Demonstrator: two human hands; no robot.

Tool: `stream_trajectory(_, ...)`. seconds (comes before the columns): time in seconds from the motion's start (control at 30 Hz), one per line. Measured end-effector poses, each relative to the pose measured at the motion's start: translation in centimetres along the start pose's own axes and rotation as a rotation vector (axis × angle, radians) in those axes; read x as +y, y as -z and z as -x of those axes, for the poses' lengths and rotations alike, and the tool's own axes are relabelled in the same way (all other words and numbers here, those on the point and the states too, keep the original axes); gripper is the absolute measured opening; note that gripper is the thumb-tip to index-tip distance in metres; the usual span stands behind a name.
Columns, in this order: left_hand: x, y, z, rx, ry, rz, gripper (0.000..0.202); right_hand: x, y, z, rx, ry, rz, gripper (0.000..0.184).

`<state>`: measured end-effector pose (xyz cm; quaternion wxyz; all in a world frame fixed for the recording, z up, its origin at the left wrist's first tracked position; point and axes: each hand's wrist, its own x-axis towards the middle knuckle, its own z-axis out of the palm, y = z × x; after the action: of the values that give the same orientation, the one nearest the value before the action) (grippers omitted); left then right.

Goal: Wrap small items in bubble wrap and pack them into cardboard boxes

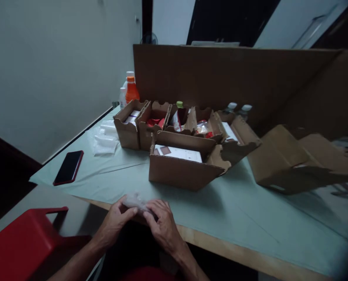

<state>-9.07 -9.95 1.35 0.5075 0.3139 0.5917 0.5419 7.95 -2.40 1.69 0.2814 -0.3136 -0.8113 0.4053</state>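
- Your left hand [113, 223] and right hand [164, 226] are both closed on the crumpled clear plastic [135, 200] (whether anything lies inside, I can't tell); make each grip light, to avoid tearing.
- It sits at the worktop's [191, 210] front edge; work farther in, short of the front carton [174, 171].

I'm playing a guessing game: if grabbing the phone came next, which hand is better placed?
Probably the left hand: it's nearer the phone, on the same side. The right hand is farther away. Both hold the pale, plastic-looking bundle.
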Motion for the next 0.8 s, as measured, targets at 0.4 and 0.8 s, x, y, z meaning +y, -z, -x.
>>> stream_trajectory(0.4, -0.5, -4.8, -0.7, -0.240, -0.096, 0.025, 0.040, 2.0, 4.2, 3.3, 0.014, -0.376, -0.536, 0.028)
stream_trajectory(0.8, 5.2, -2.6, -12.1, 0.309, -0.366, 0.185, 0.038, -6.4, 21.5, -2.7, 0.561, -0.049, 0.379, 0.033)
